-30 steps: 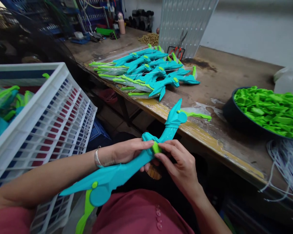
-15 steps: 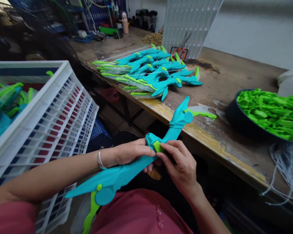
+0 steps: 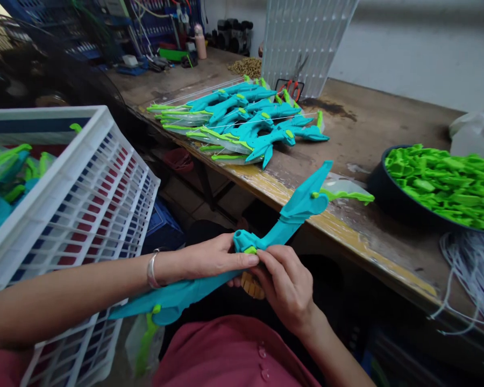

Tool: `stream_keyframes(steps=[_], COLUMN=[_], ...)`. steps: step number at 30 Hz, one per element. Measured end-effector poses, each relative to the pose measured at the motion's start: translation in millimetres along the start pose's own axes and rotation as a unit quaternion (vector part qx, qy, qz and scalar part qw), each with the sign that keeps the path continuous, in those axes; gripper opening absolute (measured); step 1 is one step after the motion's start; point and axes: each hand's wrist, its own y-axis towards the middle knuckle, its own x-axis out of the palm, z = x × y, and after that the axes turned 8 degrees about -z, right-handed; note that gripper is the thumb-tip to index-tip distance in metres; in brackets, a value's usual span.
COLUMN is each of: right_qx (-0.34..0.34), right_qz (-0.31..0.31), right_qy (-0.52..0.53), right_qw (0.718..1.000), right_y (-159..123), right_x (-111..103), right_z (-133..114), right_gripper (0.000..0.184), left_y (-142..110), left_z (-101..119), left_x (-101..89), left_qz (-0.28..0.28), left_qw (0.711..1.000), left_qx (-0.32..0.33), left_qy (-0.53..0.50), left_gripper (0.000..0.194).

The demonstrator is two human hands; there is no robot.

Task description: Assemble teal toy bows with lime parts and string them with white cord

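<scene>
A turquoise plastic toy bow (image 3: 302, 207) with green and clear film tips lies slantwise across my lap. My left hand (image 3: 213, 258) is wrapped round its middle, thumb lying along the grip, with a metal bangle on the wrist. Set in the bow's middle is a small green plastic piece (image 3: 250, 250), partly hidden by fingers. My right hand (image 3: 286, 282) has thumb and fingers closed at that piece, pressed against the bow right beside my left thumb.
Several similar bows (image 3: 246, 121) with white strings are piled on the wooden table (image 3: 371, 145). A dark basin (image 3: 381, 191) holds many green pieces. White cords (image 3: 474, 279) hang at the table's edge. A white crate (image 3: 116, 177) with turquoise parts stands left; scissors (image 3: 294, 86) are at the back.
The bow has turned, its middle moving slightly left and its far end right. The green piece shows less, now sitting lower under my fingers. Both hands keep their hold.
</scene>
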Motion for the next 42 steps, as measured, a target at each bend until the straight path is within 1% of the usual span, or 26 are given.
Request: stream_keyframes(steps=[3,6,8,12,15,23,28,31,34,36,39,42], right_qx=[0.009,0.022,0.033,0.059,0.069,0.075,0.053,0.042,0.035,0.036,0.062,0.095], right_qz=[0.006,-0.003,-0.007,-0.004,-0.007,0.001,-0.013,-0.016,-0.007,-0.002,0.001,-0.004], right_qy=[-0.003,-0.001,0.007,0.046,0.066,0.070,0.044,0.032,0.033,0.044,0.100,0.143], right_qw=[1.000,1.000,0.999,0.997,0.995,0.995,0.998,0.998,0.999,0.998,0.993,0.985], right_y=[-0.9,-1.0,-2.0,-6.4,-8.4,-6.9,-6.9,-6.1,-5.3,-5.3,-6.8,-11.7], right_x=[1.4,0.9,0.6,0.3,0.5,1.6,2.4,2.7,3.3,4.1,6.6,12.6], right_z=[-3.6,-5.7,-6.0,-4.6,-3.3,-3.8,-4.1,-5.7,-7.4,-8.0,-8.7,-12.5], right_gripper=[0.028,0.021,0.017,0.020,0.020,0.024,0.029,0.031,0.033,0.034,0.033,0.026], left_y=[-1.9,-2.3,-2.5,-2.6,-2.5,-2.3,-2.6,-3.9,-4.3,-3.8,-3.7,-8.7], left_z=[2.8,-0.1,-2.6,-4.1,-2.6,-1.0,-5.9,-7.7,-8.1,-8.0,-9.6,-19.0], left_x=[4.2,6.9,6.9,5.1,4.5,6.4,7.3,9.8,12.1,12.4,11.0,8.9], left_qz=[0.015,0.021,0.013,-0.016,-0.009,0.001,0.031,0.046,0.049,0.047,0.053,0.066], left_qw=[1.000,0.999,0.999,1.000,1.000,1.000,0.999,0.998,0.998,0.997,0.997,0.997], left_qx=[0.005,0.014,0.017,0.013,0.003,0.008,0.006,0.017,0.032,0.042,0.042,0.032], left_qy=[0.000,0.019,0.027,0.008,-0.003,0.015,0.044,0.046,0.035,0.034,0.041,0.038], left_gripper=[0.039,0.035,0.033,0.035,0.037,0.032,0.030,0.033,0.038,0.039,0.037,0.035])
